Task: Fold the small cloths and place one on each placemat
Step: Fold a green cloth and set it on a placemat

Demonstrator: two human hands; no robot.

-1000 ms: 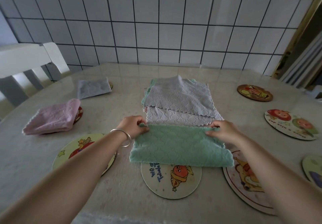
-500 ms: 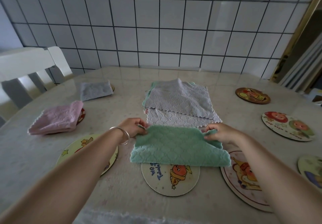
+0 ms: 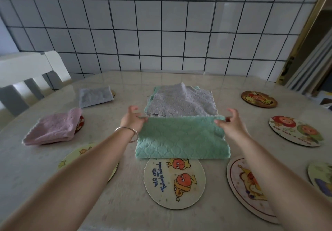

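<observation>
Green cloth (image 3: 181, 138): soft textured fabric, folded once, held at its two far corners; the near folded edge rests on the tabletop (image 3: 125, 212) just beyond the round placemat with orange figures (image 3: 174, 183). Judged light, limp and non-slippery; it will sag anywhere it is not supported, so the corners or the folded edge are the places to take hold.

Left hand (image 3: 132, 120): thumb and forefinger pinch the far left corner of the green cloth, other fingers spread above. A metal bangle (image 3: 126, 133) sits on that wrist.

Right hand (image 3: 229, 123): pinches the far right corner likewise, remaining fingers raised.

Stack of unfolded cloths (image 3: 181, 102): grey on top with a green edge showing beneath, lying flat at the middle of the tabletop, just behind the held cloth.

Pink cloth (image 3: 53, 127): folded, lying on a placemat at the left, most of which it hides.

Grey folded cloth (image 3: 95, 96): further back on the left, covering nearly all of another placemat.

Unfilled placemats: a yellow one (image 3: 75, 157) under the left forearm, one near the right forearm (image 3: 246, 182), two at the right (image 3: 258, 99) (image 3: 296, 131), and one cut by the right edge (image 3: 321, 177).

Task status, judged: two mats served; the green cloth needs a further fold before placing.

Surroundings: white chair (image 3: 27, 72) at the left, tiled wall (image 3: 161, 24) behind.
</observation>
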